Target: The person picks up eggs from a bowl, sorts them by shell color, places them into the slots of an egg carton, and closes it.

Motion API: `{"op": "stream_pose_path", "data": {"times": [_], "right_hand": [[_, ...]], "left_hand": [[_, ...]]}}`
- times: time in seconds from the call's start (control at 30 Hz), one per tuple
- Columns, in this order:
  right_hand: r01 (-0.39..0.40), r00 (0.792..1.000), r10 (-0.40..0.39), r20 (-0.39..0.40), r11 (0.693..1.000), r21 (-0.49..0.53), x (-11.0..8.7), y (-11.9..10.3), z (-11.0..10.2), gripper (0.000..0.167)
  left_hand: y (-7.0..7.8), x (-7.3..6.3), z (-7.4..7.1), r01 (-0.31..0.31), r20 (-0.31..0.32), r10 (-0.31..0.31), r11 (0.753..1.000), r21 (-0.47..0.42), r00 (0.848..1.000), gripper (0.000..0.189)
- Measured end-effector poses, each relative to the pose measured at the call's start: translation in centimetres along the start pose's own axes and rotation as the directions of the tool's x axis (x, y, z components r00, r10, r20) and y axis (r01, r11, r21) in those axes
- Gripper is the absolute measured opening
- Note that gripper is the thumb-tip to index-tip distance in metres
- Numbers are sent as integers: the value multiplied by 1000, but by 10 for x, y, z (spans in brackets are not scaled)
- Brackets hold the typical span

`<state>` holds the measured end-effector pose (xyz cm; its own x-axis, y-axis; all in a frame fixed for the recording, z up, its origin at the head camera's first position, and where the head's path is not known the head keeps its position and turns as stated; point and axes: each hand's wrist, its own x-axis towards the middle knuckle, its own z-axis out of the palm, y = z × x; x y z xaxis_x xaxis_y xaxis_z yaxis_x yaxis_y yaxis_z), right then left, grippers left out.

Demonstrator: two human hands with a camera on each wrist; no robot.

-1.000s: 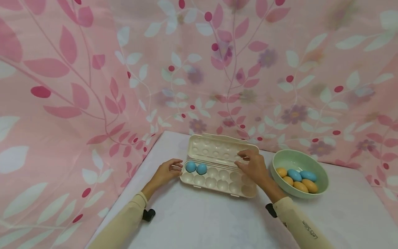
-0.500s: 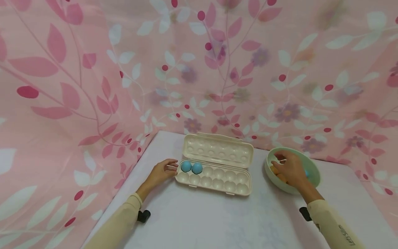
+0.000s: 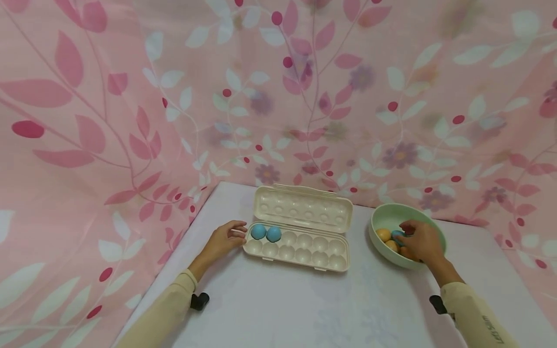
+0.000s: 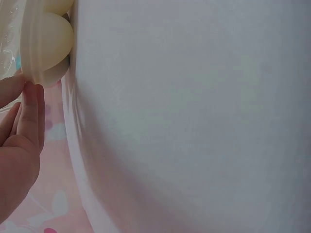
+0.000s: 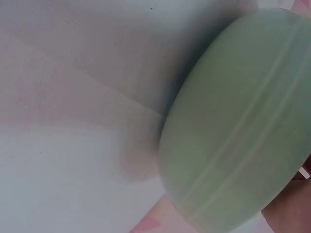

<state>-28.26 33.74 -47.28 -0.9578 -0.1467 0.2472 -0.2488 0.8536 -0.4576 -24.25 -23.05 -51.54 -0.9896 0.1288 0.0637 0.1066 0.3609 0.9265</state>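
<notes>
Carton: cream, two rows of six cups, lying open on the table [image 3: 278, 299]; carton [image 3: 303, 255] in front, lid [image 3: 304, 200] leaning back behind.
Blue eggs, carton: two, side by side, one [image 3: 258, 231] in the left end cup of the back row, the other [image 3: 273, 234] in the next cup.
Left hand: at the carton's left end, left hand [image 3: 219, 241] with thumb and fingertips nearly together, pinching the rim between them.
Bowl: pale green bowl [image 3: 393, 216], to the right of the carton, well apart from it.
Bowl contents: yellow eggs [image 3: 383, 235] and at least one blue egg [image 3: 398, 235]; others lie partly behind the hand.
Right hand: reaching into the bowl, right hand [image 3: 425, 240] with fingers bent, thumb and fingertips at the blue egg; whether they grip it, I cannot tell.
Sleeves: cream, lettering on the right sleeve [image 3: 474, 309].
Backdrop: pink cloth [image 3: 283, 111], leaf pattern.
</notes>
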Motion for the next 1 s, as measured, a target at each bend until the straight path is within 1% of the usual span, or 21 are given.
{"op": "stream_pose_path", "data": {"times": [0.17, 0.3, 0.53, 0.63, 0.77, 0.93, 1.0], "right_hand": [[-34, 999, 34, 24, 999, -7, 2, 2, 3, 41], [-46, 998, 47, 47, 999, -16, 2, 6, 6, 47], [-79, 990, 82, 113, 997, -26, 5, 8, 8, 54], [-81, 986, 87, 145, 996, -42, 7, 8, 7, 58], [-78, 982, 87, 168, 995, -57, 10, 8, 8, 57], [-84, 981, 91, 172, 995, -49, 11, 9, 9, 50], [-83, 981, 90, 170, 995, -49, 11, 10, 9, 50]], "left_hand": [[-2, 0, -1, -18, 8, 18, 1000, 0, 1000, 50], [-3, -1, -1, -28, 17, 28, 1000, -5, 999, 50], [-6, 0, 0, -29, 10, 29, 999, -21, 1000, 48], [-6, 0, 0, -33, 11, 33, 999, -26, 999, 47], [-4, -1, -1, -39, 21, 40, 998, -41, 999, 49], [-3, -3, 0, -51, 27, 52, 997, -50, 998, 50], [2, -4, 0, -44, 36, 46, 998, -54, 998, 50]]}}
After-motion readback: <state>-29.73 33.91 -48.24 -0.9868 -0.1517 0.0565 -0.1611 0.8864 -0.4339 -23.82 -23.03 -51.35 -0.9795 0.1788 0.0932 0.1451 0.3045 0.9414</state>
